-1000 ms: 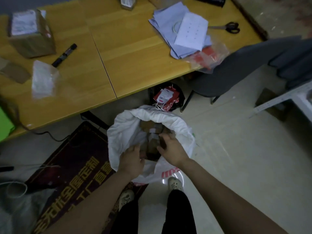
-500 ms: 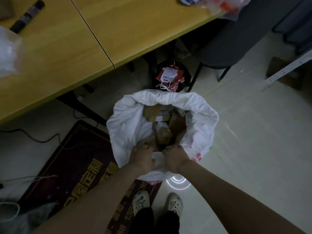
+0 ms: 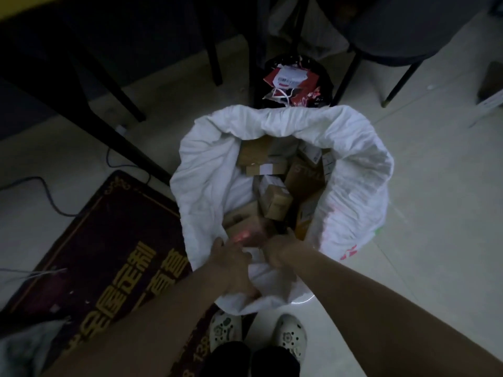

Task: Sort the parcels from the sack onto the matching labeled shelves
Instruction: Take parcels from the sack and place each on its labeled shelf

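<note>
Closer now, left hand (image 3: 231, 265) and right hand (image 3: 275, 251) clutch the white woven sack (image 3: 206, 164) at its rim — brown cardboard parcels (image 3: 275, 202) inside, black bin (image 3: 325, 85) behind.

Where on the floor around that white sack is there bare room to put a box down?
The widest bare patch is pale floor right of the sack, out toward the chair leg. A smaller strip lies left, between sack, mat and table leg, crossed by a cable. Crowded: the bin behind the sack, shoes, left hand and right hand at its near rim.
</note>
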